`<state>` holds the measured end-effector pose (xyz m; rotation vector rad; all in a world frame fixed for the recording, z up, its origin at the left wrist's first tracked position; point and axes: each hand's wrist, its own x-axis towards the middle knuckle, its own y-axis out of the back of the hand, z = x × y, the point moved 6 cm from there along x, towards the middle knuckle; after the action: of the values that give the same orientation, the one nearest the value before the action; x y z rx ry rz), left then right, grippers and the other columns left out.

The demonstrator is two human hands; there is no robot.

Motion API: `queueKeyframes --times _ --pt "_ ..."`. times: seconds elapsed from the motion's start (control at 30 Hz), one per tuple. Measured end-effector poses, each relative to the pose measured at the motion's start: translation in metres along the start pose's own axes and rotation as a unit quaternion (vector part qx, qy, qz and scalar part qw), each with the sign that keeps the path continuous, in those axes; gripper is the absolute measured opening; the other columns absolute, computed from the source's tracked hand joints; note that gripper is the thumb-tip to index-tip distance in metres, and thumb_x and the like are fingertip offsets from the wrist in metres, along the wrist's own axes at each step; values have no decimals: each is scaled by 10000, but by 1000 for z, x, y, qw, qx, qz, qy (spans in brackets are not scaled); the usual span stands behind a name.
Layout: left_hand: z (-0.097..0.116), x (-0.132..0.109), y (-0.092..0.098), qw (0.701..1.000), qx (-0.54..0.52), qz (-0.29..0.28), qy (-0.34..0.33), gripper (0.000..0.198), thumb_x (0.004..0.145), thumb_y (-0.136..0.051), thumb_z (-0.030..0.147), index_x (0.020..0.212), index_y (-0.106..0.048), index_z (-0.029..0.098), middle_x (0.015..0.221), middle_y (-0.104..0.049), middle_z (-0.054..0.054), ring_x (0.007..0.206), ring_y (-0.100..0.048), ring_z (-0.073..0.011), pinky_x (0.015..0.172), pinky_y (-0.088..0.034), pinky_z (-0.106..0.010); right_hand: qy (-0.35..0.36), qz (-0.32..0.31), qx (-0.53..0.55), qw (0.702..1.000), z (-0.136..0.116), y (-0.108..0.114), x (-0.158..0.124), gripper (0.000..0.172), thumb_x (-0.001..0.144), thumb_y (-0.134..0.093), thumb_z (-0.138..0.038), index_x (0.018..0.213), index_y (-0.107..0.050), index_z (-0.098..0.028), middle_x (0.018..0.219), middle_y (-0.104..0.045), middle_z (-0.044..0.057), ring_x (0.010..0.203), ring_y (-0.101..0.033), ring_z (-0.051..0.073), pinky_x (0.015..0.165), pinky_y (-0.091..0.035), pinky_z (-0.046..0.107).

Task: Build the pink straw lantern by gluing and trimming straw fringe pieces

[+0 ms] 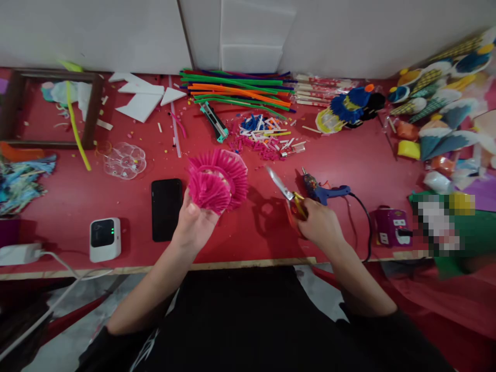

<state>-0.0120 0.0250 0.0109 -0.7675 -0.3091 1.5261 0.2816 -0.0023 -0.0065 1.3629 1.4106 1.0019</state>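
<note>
My left hand [197,222] is wrapped around the underside of a bright pink craft piece [219,181], made of many short pipe-cleaner strips fanned out in a ring. It is held above the red table, beside a black phone [166,209]. In my right hand [320,222] are gold-handled scissors [289,196], blades pointing up and to the left, somewhat parted. A glue gun [325,191] with a blue handle lies just beyond that hand. Cut pieces of pink, blue, white and orange pipe cleaner [265,137] are heaped beyond the pink piece.
Long pipe cleaners [236,90] lie along the wall beside a utility knife [213,121]. A clear plastic tray [124,161], white device [105,239] and brown frame [95,111] are at left. A purple power socket [392,227] and several paper-cone crafts [434,134] occupy the right.
</note>
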Motion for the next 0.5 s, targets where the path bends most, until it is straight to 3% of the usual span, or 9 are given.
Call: queueKeyframes --times 0.13,0.23,0.33,0.5 --pt "8 1 -1 998 25 1 -56 652 543 -983 534 1090 -687 335 1086 -726 13 1004 -720 -190 930 -620 -329 41 55 63 996 -10 23 -12 207 832 -558 -432 785 -544 -230 674 -623 30 583 -557 178 561 -419 305" --pt "9 0 0 996 54 -6 -72 593 513 -1006 458 975 -674 289 999 -702 17 901 -709 -165 843 -625 -293 141 89 127 978 -37 48 -27 285 813 -655 -485 874 -553 -225 725 -629 8 590 -550 145 572 -445 286" --pt "7 -3 6 993 83 2 -81 621 502 -1015 400 992 -648 293 1070 -687 9 983 -714 -198 892 -623 -344 239 118 159 951 -66 68 -40 319 807 -720 -455 914 -527 -224 755 -627 2 628 -567 135 570 -453 259" --pt "9 -9 4 987 107 14 -117 730 505 -1024 350 1118 -629 327 1102 -660 8 1219 -664 -235 1071 -572 -373 216 142 105 960 -75 78 -41 312 831 -714 -465 894 -531 -221 733 -630 1 631 -585 137 565 -451 252"
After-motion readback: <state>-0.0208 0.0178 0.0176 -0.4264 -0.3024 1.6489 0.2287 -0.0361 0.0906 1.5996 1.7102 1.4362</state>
